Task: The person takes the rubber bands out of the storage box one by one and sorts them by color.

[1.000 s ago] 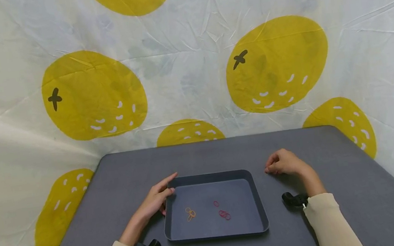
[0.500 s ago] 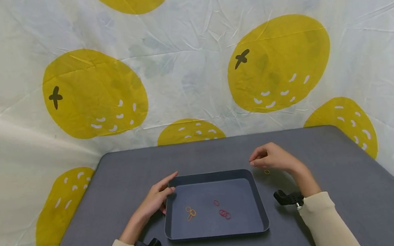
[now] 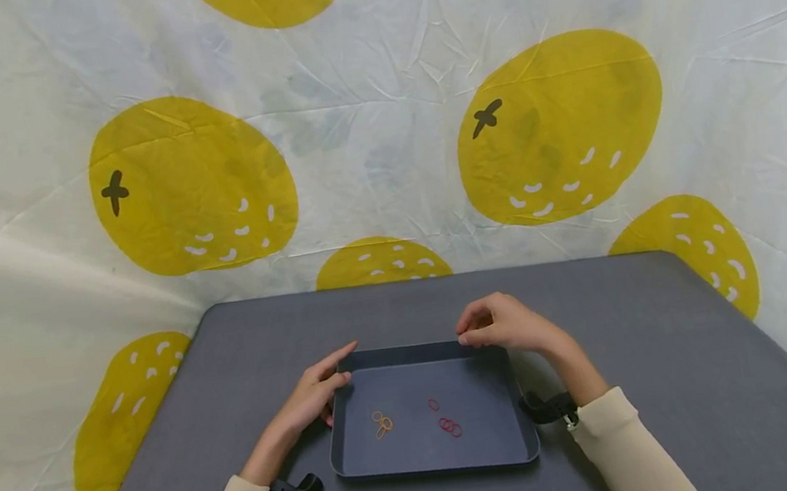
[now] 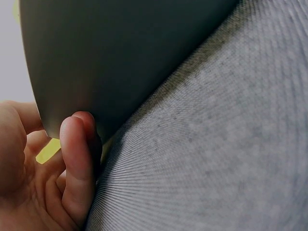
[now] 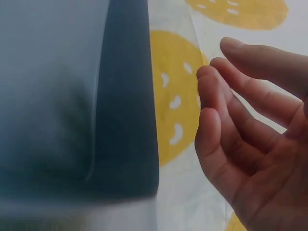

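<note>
A shallow dark grey tray (image 3: 432, 468) lies on the table in the head view. My left hand (image 3: 312, 395) grips its left edge near the far corner, thumb over the rim and index finger stretched along the corner. In the left wrist view, curled fingers (image 4: 77, 168) press the tray's outer wall. Inside the tray, several small orange rubber bands (image 3: 383, 425) lie at the left and several red rubber bands (image 3: 451, 426) nearer the middle. Over the far right corner hovers my right hand (image 3: 506, 324), thumb and index fingertips close together. I cannot tell whether they hold something.
The grey table (image 3: 262, 331) runs back to a pale curtain (image 3: 366, 157) printed with yellow fruit. Black wrist-worn cameras hang under both wrists, the right one (image 3: 548, 407) beside the tray's right wall.
My right hand has moved left from the table to the tray's far right corner. A yellow rubber band, seen on the table half a second ago, is now hidden. The left hand stays put.
</note>
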Demonstrator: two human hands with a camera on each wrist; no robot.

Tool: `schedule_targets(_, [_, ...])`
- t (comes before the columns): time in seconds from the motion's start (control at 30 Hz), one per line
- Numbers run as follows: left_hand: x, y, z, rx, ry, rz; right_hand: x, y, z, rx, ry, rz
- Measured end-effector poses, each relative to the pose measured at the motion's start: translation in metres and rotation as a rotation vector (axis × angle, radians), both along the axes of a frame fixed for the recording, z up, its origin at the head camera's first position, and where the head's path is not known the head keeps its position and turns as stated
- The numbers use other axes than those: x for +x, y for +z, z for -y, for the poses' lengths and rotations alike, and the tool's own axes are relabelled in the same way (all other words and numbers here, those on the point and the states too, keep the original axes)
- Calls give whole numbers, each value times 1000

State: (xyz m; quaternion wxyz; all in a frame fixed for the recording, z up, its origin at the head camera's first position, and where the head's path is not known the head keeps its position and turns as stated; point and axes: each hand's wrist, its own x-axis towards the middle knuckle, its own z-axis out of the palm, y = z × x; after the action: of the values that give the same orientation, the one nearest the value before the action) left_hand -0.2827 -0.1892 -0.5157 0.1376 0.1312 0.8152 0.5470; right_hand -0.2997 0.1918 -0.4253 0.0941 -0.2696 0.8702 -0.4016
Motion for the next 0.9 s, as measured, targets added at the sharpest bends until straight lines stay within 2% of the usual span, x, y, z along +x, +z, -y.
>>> schedule_targets(0.27, [1, 0, 0, -9, 9, -5, 3, 0, 21, -24, 50, -34])
schedule_targets(0.53, [1, 0, -2, -16, 22, -2, 8, -1, 40, -17, 97, -27])
schedule_targets(0.9, [1, -1, -1, -14, 7, 4, 6, -13, 64, 27, 199, -28])
